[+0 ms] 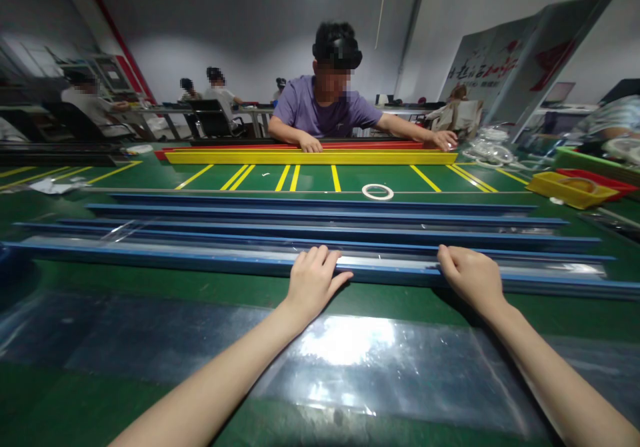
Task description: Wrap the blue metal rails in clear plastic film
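A long blue channel-shaped rail (pixel 395 276) lies across the green table in front of me, with a clear plastic strip (pixel 387 261) in its trough. My left hand (pixel 311 286) hooks its fingers over the near wall of this rail, thumb stretched to the right along it. Farther right, my right hand (pixel 473 277) is curled like a fist over the same wall; its fingertips are hidden. More blue rails (pixel 330 214) lie parallel just behind. Below my wrists, a wide sheet of clear film (pixel 210 347) spreads flat and reflects the light.
A co-worker in a purple shirt (pixel 325 107) leans over yellow (pixel 310 158) and red rails opposite. A white tape roll (pixel 378 192) lies between us. Yellow and red trays (pixel 570 190) stand at the right. Crumpled clear plastic (pixel 493 146) sits near the co-worker's outstretched hand.
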Tool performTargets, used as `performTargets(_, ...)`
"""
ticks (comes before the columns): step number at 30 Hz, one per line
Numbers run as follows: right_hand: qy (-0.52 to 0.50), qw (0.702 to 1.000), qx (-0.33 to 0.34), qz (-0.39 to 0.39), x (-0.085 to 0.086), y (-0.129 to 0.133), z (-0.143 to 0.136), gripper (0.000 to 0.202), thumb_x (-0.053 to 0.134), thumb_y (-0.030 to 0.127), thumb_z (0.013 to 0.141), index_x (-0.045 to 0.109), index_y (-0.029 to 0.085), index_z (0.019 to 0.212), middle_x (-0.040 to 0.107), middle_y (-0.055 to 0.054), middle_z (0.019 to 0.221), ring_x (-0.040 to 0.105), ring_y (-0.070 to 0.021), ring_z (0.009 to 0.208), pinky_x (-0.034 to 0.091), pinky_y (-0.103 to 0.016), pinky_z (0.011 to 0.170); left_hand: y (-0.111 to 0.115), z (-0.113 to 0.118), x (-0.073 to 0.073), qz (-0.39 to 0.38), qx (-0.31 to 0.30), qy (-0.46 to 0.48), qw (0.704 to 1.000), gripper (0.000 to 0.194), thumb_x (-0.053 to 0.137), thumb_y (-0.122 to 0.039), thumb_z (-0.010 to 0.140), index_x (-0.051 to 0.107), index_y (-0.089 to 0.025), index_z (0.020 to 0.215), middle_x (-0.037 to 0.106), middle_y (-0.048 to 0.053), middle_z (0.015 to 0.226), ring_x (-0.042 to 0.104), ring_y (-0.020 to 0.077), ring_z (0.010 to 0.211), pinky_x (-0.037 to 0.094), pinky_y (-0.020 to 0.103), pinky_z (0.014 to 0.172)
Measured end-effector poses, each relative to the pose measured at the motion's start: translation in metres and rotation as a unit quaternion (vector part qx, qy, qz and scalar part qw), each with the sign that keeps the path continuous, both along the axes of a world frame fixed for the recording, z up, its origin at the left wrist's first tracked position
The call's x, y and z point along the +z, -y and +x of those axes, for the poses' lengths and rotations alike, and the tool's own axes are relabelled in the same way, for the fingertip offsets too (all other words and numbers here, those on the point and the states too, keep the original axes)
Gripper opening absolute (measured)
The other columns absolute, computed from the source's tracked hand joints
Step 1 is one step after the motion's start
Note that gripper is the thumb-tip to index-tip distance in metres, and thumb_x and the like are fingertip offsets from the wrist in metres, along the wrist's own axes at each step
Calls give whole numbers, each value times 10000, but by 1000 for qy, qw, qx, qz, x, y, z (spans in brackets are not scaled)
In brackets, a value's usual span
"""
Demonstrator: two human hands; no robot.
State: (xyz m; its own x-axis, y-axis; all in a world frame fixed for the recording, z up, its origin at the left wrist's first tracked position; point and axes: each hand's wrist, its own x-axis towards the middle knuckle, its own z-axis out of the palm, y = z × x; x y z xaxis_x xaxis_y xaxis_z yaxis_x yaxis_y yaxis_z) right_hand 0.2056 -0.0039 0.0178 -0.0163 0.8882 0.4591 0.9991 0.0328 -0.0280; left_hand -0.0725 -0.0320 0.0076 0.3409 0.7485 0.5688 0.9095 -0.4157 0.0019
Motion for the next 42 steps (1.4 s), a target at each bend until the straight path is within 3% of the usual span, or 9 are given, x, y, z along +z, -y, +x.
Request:
performTargets(9,0,1000,2,1,-1,-1,0,448,261,401,802,414,179,445,536,-46,500,439,-126,466,201,-226,448,-2,-1,2,1,1,27,1000,332,472,-506,767,496,-178,721,545,0,686,481,152,675,298,275,605)
performTargets(23,2,1000,-3,-15,0,0,0,450,249,405,805,440,180,466,559,-54,536,460,-134,487,211,-232,456,-1,-1,1,1,5,10,1000,347,447,-511,781,506,-174,717,549,13,698,480,159,682,293,280,604)
performTargets(30,-16,997,1,-78,10,2,-2,463,259,433,818,476,193,487,560,-43,519,484,-149,512,224,-237,468,-2,0,0,15,3,-11,1000,343,434,-498,798,521,-176,718,551,19,707,472,165,690,283,291,607)
performTargets(35,-20,997,50,-61,20,6,-26,438,284,413,824,488,191,508,576,-31,553,490,-134,520,228,-237,479,-3,0,-1,17,1,-18,1000,336,432,-487,803,523,-175,715,551,17,708,473,167,697,286,295,615)
performTargets(42,34,988,136,-60,28,1,-85,411,289,358,845,551,192,574,616,-26,641,537,-121,589,210,-239,482,-3,0,-1,14,-3,-18,1000,329,432,-477,805,528,-174,721,554,24,714,479,177,709,297,306,625)
